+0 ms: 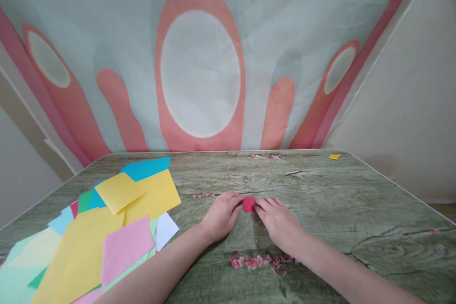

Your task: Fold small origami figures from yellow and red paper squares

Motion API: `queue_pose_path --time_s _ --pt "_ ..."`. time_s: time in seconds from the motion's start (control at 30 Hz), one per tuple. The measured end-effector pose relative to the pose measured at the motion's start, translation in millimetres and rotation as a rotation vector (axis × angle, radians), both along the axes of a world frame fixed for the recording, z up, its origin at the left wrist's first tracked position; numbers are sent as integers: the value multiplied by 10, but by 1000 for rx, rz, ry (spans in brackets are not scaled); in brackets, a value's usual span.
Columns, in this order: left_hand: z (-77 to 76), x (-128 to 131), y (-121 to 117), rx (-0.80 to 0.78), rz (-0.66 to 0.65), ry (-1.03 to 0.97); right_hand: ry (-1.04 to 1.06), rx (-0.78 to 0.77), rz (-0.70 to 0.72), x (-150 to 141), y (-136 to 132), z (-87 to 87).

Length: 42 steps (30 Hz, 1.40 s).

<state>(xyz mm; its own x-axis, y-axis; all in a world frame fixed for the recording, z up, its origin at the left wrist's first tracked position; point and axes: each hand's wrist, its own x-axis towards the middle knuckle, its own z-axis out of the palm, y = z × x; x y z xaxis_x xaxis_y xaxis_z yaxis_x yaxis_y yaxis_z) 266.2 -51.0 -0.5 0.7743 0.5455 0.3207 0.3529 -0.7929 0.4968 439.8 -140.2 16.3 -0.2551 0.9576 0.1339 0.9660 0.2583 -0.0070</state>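
Note:
A small red piece of folded paper is held between my two hands, low over the middle of the table. My left hand pinches its left edge with thumb and fingers. From the other side, my right hand grips the right edge, fingers closed together. The fingertips cover both side edges of the paper, so its exact folds cannot be made out.
Loose coloured paper sheets, among them a yellow sheet, a pink sheet and a blue sheet, overlap on the left. A small yellow paper piece lies far right on the wood-patterned table. A printed curtain hangs behind.

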Motion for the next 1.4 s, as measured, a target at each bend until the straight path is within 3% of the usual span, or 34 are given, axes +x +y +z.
queue_pose_path --time_s 0.27,0.53,0.77,1.0,1.4 --pt "-6 -21 17 -8 -31 -44 109 106 52 78 57 -132" --pt "6 -25 40 -42 -15 -53 151 36 59 168 116 -130" --pt "14 -27 43 -23 4 -26 190 19 155 190 161 -193" --pt "31 -21 42 15 4 20 218 26 186 182 155 -164" --pt "29 28 116 -132 -3 5 263 -37 253 321 174 -87"
